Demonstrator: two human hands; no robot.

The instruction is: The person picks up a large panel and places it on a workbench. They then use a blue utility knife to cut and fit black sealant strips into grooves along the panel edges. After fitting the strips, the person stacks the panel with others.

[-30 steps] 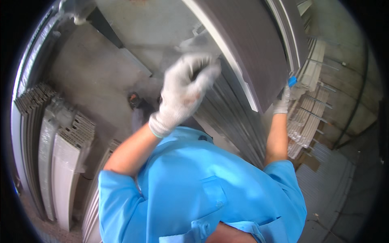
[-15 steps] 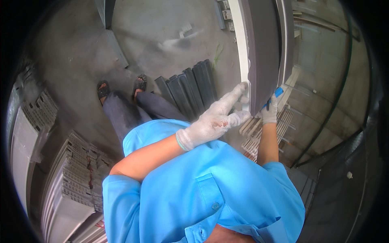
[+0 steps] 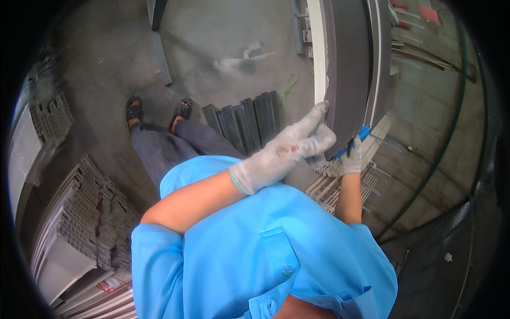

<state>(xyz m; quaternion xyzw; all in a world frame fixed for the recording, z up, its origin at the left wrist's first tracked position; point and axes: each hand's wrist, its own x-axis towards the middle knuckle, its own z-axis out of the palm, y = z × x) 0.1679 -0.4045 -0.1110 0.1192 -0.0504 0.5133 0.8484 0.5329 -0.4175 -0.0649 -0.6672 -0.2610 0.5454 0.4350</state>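
My left hand (image 3: 284, 154), in a pale knitted glove with a reddish-brown stain, reaches across to the near end of a long dark grey profile (image 3: 348, 69) with a white edge strip (image 3: 319, 50). Its forefinger lies along that edge and its thumb is at the end; the remaining fingers are partly hidden. Beyond the profile's end my right hand (image 3: 350, 159), also gloved, is closed around a blue-and-black utility knife (image 3: 364, 133). No blade can be made out. The knife is close under the profile's near end.
Several dark square tubes (image 3: 241, 122) lie on the floor by my legs. Stacked pale profiles (image 3: 66, 250) with hollow ends stand at the left. Slatted pale strips (image 3: 326, 186) lie below my right hand. A grey metal post (image 3: 156, 13) rises at the far left.
My right hand and the knife have come slightly nearer, with the knife now lower by the profile's end. The left hand's forefinger has slid a little farther up the edge. The view has shifted slightly.
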